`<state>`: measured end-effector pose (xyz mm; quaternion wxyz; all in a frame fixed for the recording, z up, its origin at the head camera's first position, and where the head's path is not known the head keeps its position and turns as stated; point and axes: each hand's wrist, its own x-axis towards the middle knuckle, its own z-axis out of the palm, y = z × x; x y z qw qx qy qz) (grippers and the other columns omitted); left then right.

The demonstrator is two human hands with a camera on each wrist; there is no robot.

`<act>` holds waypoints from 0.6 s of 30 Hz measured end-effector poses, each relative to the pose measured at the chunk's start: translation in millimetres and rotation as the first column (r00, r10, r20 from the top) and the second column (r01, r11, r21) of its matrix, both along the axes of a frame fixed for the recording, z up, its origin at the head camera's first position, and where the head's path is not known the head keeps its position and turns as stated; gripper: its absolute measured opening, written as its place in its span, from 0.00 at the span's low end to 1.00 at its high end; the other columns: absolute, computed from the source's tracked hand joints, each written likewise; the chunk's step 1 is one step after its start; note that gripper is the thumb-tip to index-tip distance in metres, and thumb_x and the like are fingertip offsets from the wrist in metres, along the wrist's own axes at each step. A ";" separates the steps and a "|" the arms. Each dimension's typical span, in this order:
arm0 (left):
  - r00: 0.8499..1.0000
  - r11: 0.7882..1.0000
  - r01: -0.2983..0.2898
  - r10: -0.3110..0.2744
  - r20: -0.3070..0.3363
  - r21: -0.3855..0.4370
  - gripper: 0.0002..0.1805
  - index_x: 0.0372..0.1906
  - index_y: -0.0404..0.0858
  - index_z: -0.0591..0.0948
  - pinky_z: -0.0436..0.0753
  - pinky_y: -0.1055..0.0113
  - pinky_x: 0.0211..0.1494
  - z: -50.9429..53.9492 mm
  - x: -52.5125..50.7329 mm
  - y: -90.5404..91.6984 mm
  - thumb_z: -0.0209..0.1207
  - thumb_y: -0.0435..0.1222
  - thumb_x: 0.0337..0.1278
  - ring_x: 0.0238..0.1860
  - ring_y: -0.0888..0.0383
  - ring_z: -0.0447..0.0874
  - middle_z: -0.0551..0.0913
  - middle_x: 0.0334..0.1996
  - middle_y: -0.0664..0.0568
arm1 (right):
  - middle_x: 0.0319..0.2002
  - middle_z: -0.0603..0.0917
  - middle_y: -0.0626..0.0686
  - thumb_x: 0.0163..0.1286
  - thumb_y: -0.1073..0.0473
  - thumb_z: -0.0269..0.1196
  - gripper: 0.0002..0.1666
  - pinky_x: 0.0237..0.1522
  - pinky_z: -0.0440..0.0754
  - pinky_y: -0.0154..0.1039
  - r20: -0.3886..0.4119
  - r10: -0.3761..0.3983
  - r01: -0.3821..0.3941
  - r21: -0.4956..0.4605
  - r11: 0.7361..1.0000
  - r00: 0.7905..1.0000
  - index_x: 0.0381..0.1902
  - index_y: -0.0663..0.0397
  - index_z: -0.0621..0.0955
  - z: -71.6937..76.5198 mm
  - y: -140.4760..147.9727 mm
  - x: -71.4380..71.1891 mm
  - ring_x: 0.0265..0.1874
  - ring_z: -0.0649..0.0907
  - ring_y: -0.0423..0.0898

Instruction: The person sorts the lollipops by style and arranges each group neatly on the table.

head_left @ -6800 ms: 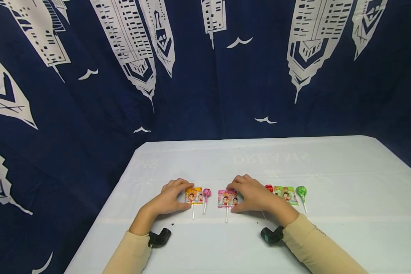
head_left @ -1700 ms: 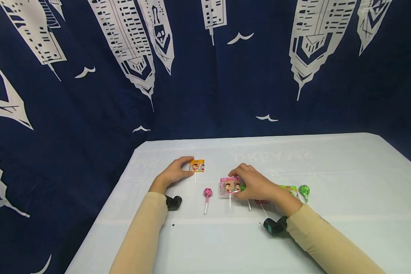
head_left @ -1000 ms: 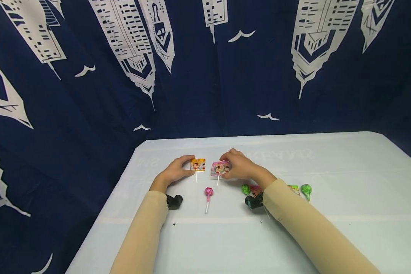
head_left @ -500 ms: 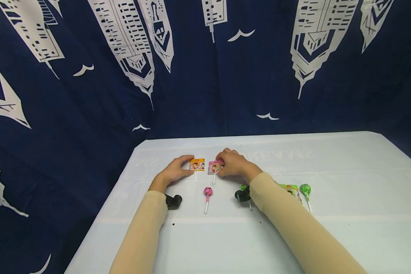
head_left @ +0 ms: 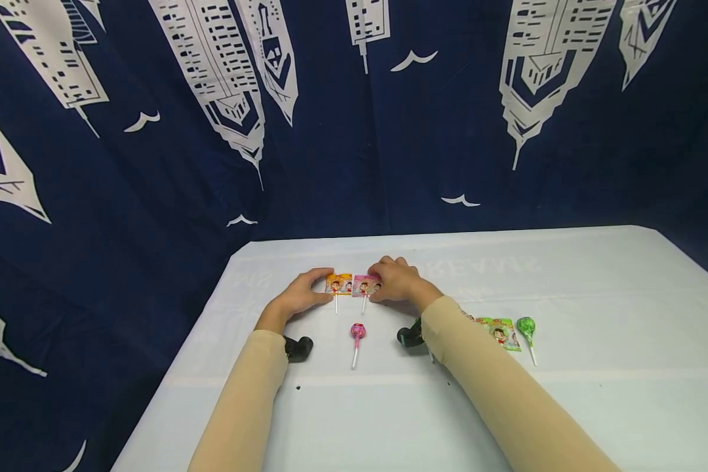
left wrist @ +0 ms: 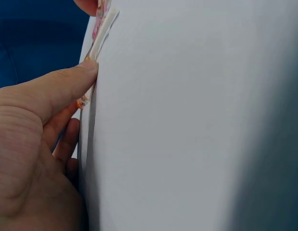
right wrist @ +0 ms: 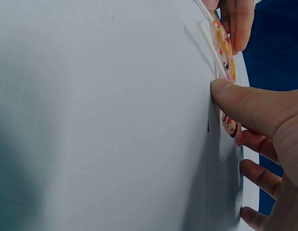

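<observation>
Head view: left hand point(head_left: 295, 296) pinches the orange packet point(head_left: 339, 284), right hand point(head_left: 398, 282) the pink packet point(head_left: 364, 286), side by side toward the table's point(head_left: 613, 314) far edge; pushed harder together, they could overlap or buckle. Withdrawing low, the right sleeve point(head_left: 501, 377) might drag the green packet point(head_left: 501, 334). Open room lies toward the left edge.

Left wrist view: careless release could snag a white stick point(left wrist: 105, 33).

Right wrist view: bare surface spreads toward the near edge.

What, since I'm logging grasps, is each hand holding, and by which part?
The left hand pinches the orange packet by its left end; the right hand, the pink packet by its right end.
</observation>
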<state>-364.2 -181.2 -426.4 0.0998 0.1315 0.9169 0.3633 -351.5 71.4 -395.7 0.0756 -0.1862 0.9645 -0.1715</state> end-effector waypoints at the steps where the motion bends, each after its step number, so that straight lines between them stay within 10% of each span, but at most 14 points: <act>1: 1.000 1.000 0.000 0.000 -0.003 -0.001 0.37 0.74 0.45 0.67 0.53 0.47 0.81 0.1 0.0 0.0 0.64 0.34 0.61 0.80 0.45 0.53 0.62 0.77 0.46 | 0.67 0.72 0.55 0.61 0.47 0.71 0.37 0.63 0.71 0.61 -0.005 -0.003 0.003 0.002 1.000 1.000 0.67 0.47 0.75 0.2 -0.3 0.2 0.63 0.70 0.57; 18: 1.000 1.000 -0.010 0.010 0.006 0.006 0.36 0.74 0.47 0.68 0.52 0.47 0.82 1.0 0.7 1.2 0.66 0.35 0.60 0.80 0.46 0.53 0.63 0.77 0.47 | 0.70 0.72 0.53 0.64 0.48 0.70 0.37 0.63 0.70 0.63 -0.040 -0.010 0.010 -0.012 1.000 0.999 0.70 0.47 0.73 -3.9 -1.8 1.8 0.64 0.70 0.58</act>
